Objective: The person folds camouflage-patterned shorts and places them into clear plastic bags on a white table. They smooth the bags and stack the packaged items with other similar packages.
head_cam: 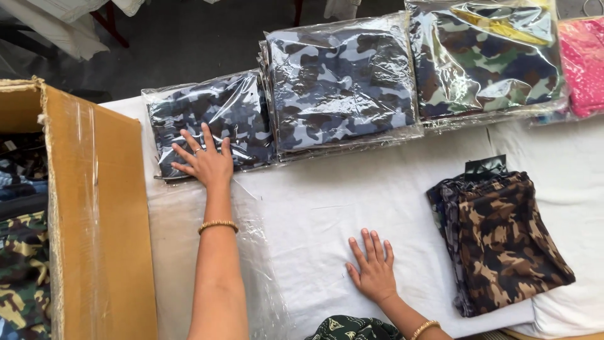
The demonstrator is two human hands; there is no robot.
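The white table held bagged camouflage packs along its far edge. My left hand lay spread flat on the dark blue pack, gripping nothing; my right hand rested open on the cloth nearer me. The slick bag could have slid under my palm toward the box.

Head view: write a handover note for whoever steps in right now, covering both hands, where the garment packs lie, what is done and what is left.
Left hand: open, flat on the dark blue camouflage pack, leftmost in the row.
Right hand: open, palm down on the white cloth, holding nothing.
Done: three bagged camouflage packs lie in a row at the far edge, the second being the blue-grey pack and the third the green camouflage pack; a pink pack lies beyond.
Left: an unbagged brown camouflage stack lies at right; the cardboard box at left holds more camouflage garments.
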